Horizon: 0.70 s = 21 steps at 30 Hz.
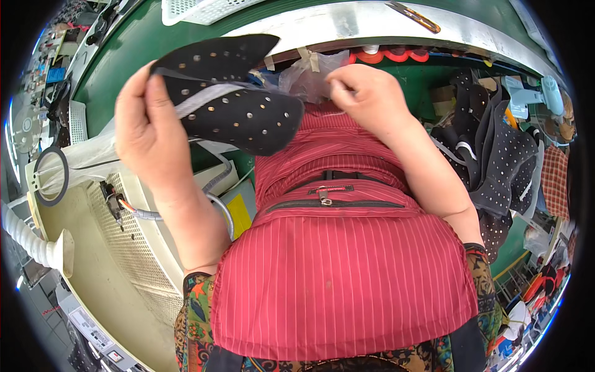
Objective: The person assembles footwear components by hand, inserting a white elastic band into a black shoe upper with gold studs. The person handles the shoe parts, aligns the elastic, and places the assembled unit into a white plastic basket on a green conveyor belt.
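A black fabric piece [260,121] dotted with shiny metal studs is pinched between the thumb and fingers of my left hand [149,127]. The piece has two rounded flaps, and a pale grey strip runs between them. It is raised at the left of centre, apart from the table. My right hand [370,93] is closed in the air to its right, thumb and fingers drawn together. Whatever is inside those fingers, if anything, is too hidden to make out. Beyond the two hands hangs a clear plastic bag [304,77], taped to the table edge.
Thread snips [414,17] lie on the metal strip [353,22] at the far side. A white perforated basket [204,9] stands far left of centre. More studded black pieces [496,149] are heaped at right. A beige machine [87,217] with a white hose [31,239] is at left.
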Available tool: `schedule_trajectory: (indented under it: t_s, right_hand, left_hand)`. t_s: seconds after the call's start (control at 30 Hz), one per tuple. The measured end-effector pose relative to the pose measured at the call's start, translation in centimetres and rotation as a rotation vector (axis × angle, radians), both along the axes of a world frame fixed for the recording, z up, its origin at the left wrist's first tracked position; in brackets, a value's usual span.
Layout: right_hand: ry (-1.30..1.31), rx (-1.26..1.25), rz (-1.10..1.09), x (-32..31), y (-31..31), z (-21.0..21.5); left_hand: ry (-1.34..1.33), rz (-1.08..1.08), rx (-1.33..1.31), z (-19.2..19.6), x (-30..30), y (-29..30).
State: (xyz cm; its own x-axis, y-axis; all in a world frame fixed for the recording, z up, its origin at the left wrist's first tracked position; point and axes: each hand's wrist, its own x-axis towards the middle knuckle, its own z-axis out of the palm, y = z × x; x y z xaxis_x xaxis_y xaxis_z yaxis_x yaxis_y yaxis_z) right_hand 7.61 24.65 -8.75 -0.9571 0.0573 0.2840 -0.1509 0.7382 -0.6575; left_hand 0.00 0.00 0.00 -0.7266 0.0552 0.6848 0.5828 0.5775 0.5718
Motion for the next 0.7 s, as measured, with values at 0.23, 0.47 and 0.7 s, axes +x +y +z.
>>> schedule_trajectory:
  t_s: [0.23,0.47,0.7]
  right_hand:
    - [-0.092,-0.345,-0.02,0.6,2.8,-1.5]
    - [0.174,-0.224,0.225,-1.6,-3.5,2.3]
    - [0.385,-0.054,0.182,-3.1,-5.2,1.9]
  left_hand:
    - [0.021,-0.014,0.047,1.0,0.0,-0.2]
    - [0.024,-0.01,-0.055,1.3,0.8,1.5]
    - [0.019,-0.143,-0.025,0.6,1.5,2.9]
